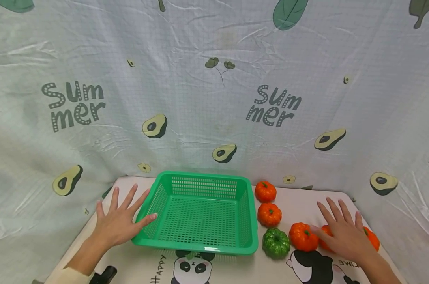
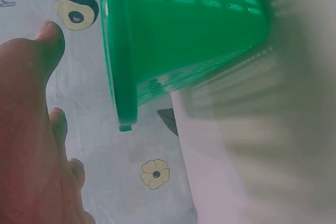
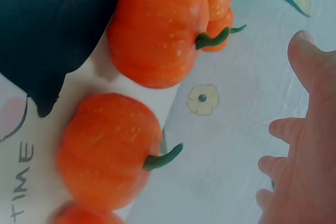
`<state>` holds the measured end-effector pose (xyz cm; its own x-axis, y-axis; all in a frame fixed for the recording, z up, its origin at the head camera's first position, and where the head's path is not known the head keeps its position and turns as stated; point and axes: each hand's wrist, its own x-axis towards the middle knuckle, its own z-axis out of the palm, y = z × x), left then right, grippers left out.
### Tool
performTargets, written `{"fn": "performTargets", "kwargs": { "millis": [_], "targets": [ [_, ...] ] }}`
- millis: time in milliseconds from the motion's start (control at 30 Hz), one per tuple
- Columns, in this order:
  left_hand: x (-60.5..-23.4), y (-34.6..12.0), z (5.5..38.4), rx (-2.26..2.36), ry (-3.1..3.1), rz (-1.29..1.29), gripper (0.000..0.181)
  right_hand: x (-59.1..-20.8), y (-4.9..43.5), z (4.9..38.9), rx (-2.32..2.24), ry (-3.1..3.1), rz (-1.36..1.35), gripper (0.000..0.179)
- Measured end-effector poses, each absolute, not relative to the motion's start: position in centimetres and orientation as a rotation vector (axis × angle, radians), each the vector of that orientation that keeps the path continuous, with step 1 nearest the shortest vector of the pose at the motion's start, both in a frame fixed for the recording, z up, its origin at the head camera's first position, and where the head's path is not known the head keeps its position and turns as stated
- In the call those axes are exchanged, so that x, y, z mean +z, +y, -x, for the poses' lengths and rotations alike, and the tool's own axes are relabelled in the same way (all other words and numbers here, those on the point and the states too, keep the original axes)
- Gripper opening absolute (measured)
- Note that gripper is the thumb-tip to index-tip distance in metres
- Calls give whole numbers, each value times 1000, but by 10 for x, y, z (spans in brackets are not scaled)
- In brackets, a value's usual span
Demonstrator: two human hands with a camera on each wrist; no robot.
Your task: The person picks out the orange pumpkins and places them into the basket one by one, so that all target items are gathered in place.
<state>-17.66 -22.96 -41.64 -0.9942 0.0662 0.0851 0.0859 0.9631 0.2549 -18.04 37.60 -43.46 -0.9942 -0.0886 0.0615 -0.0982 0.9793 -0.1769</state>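
Note:
A green plastic basket [image 1: 196,249] with slatted walls stands on the table, nothing inside it. My left hand [image 1: 116,227] is spread beside its left side; in the left wrist view the thumb stays apart from the basket wall [image 2: 194,30]. Spread fingers also mark my right hand [image 1: 345,238], held above the orange pumpkins at the right and partly hiding one [image 1: 325,238]. Two more flank it, one to the left [image 1: 303,237] and one to the right [image 1: 373,239]. In the right wrist view, the hand [image 3: 310,145] is apart from the nearest pumpkin [image 3: 110,150].
Right of the basket, two small orange pumpkins [image 1: 265,192] and a green pumpkin [image 1: 276,243] form a column. The pale tabletop [image 1: 232,272] carries a printed panda. Behind rises a hanging sheet [image 1: 200,118] with avocado prints. A black object [image 1: 105,275] lies near the left forearm.

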Motion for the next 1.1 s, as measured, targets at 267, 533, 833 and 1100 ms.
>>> {"fn": "performTargets", "kwargs": {
  "millis": [267,533,833,1100],
  "targets": [
    [-418,-227,179,-414,-3037,125,91,-443,397,178,256,-3076,-79,95],
    [-418,-226,178,-407,-3023,125,90,-446,414,177,275,-3101,-31,96],
    [-421,-228,180,-438,-3038,138,91,-449,445,177,309,-3112,36,95],
    [-425,-231,181,-433,-3031,160,88,-458,466,173,405,-3136,126,95]
  ]
}}
